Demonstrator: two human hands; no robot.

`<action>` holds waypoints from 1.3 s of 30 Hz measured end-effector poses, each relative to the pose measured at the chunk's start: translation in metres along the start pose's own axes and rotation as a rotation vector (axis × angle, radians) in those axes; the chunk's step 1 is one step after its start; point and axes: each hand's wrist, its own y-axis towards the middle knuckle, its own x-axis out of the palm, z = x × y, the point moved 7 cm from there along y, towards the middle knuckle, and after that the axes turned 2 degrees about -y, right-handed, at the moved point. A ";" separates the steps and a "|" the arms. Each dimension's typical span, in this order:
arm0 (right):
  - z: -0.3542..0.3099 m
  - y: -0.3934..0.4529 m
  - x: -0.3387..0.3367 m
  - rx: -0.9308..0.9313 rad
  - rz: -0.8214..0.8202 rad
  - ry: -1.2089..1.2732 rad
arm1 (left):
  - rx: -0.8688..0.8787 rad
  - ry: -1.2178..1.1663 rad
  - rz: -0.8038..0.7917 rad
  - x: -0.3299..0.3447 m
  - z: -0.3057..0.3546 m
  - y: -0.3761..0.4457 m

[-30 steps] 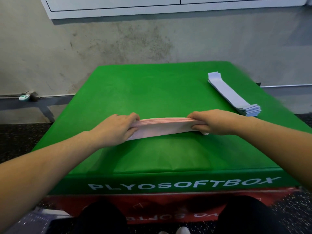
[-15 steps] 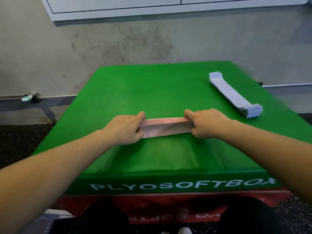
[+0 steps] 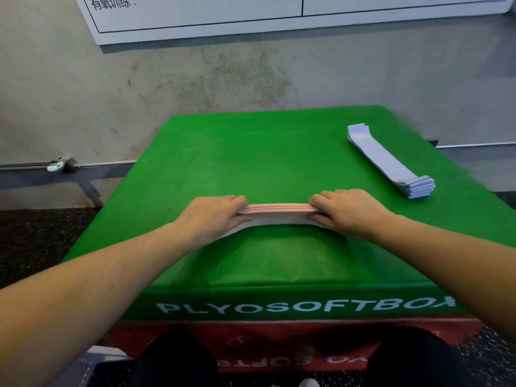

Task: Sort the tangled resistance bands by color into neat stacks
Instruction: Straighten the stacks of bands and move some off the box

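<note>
Item: pink bands [image 3: 277, 212], one stack, edges aligned, lying crosswise near the middle of the green box [image 3: 251, 152]. The stack stands on its long edge and bows slightly upward at its centre; its lower side shows white.

Left hand [image 3: 215, 216]: mine, knuckles up, fingers and thumb curled round the left end of the pink bands, pinching the layers together. That end is hidden under my palm.

Right hand [image 3: 347, 212]: mine, same posture, fingers on the far side and thumb on the near side of the right end, gripping it.

Item: blue bands [image 3: 391, 163], one flat stack, lying diagonally at the far right of the box top, well apart from both hands and from the pink stack. Near end shows several layers, slightly fanned.

Support: the box is soft-topped, with white lettering PLYOSOFTBOX across its front face, and it sits on a red box [image 3: 279, 347].

Surroundings: grey wall [image 3: 195, 79] behind; white board [image 3: 279, 18] with printed characters at the top.
</note>
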 end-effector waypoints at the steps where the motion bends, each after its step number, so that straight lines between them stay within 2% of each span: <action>1: -0.001 0.000 -0.002 -0.022 -0.010 0.013 | -0.006 -0.011 -0.007 -0.004 0.000 -0.003; 3: -0.007 0.002 -0.010 -0.063 -0.009 0.067 | -0.025 -0.049 0.007 -0.012 -0.005 -0.012; 7: -0.023 0.019 -0.035 -0.117 0.061 0.159 | -0.016 -0.074 0.221 -0.045 -0.022 -0.048; 11: -0.065 0.056 -0.057 -0.165 0.109 0.178 | -0.039 -0.015 0.242 -0.068 -0.035 -0.098; 13: -0.092 0.078 -0.061 -0.122 0.037 0.382 | -0.130 -0.053 0.238 -0.077 -0.049 -0.130; 15: -0.123 0.100 -0.061 -0.072 -0.061 0.627 | -0.292 -0.199 0.220 -0.081 -0.071 -0.167; 17: -0.157 0.118 -0.066 -0.071 -0.090 0.812 | -0.437 -0.340 0.212 -0.081 -0.089 -0.209; 20: -0.211 0.143 -0.069 -0.096 -0.138 1.014 | -0.568 -0.425 0.186 -0.080 -0.107 -0.271; 22: -0.248 0.158 -0.075 -0.182 -0.144 1.077 | -0.637 -0.434 0.188 -0.082 -0.115 -0.305; 24: -0.285 0.173 -0.079 -0.323 -0.171 1.079 | -0.718 -0.487 0.233 -0.085 -0.126 -0.335; 26: -0.321 0.188 -0.086 -0.465 -0.184 0.955 | -0.807 -0.542 0.284 -0.084 -0.139 -0.362; 29: -0.363 0.202 -0.093 -0.589 -0.233 0.861 | -0.920 -0.576 0.316 -0.072 -0.156 -0.400; 32: -0.389 0.222 -0.091 -0.577 -0.230 0.828 | -0.942 -0.585 0.339 -0.063 -0.161 -0.424; 39: -0.439 0.281 -0.097 -0.519 -0.108 0.811 | -1.066 -0.522 0.540 -0.066 -0.189 -0.448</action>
